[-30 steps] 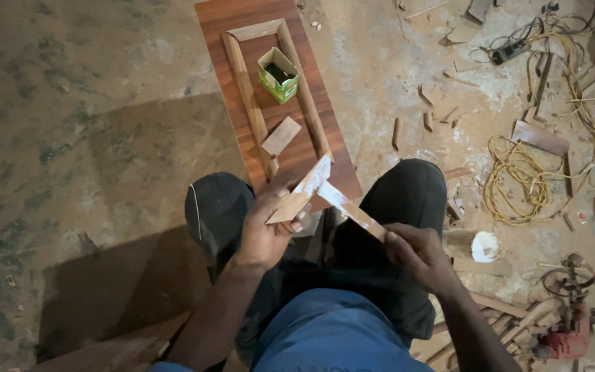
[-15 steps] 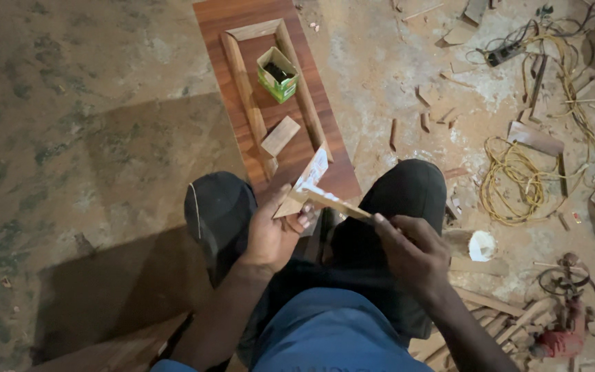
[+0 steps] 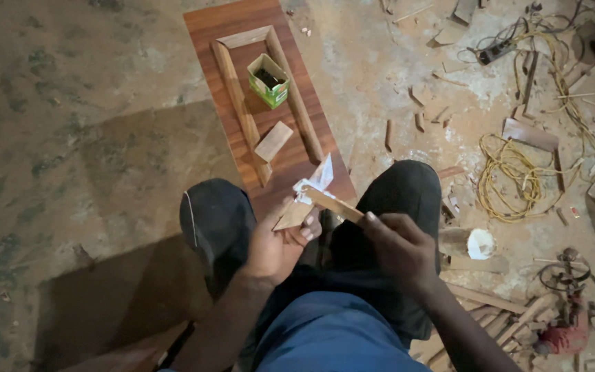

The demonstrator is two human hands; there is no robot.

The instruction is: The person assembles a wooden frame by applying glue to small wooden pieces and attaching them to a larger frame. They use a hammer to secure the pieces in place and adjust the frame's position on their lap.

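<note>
Head view: the left hand (image 3: 280, 244) pinches a short wooden strip (image 3: 294, 215) at its mitred end, together with a crumpled white paper scrap (image 3: 317, 180). The right hand (image 3: 397, 251) closes its fingers on a second strip (image 3: 333, 204), pressed against the first above the knees. Risk — the joint probably slips if either grip relaxes, because neither strip has support from the brown board (image 3: 208, 31) on the floor. Compared with the picture half a second ago, the second strip lies at nearly the same angle — the paper remains raised.
</note>
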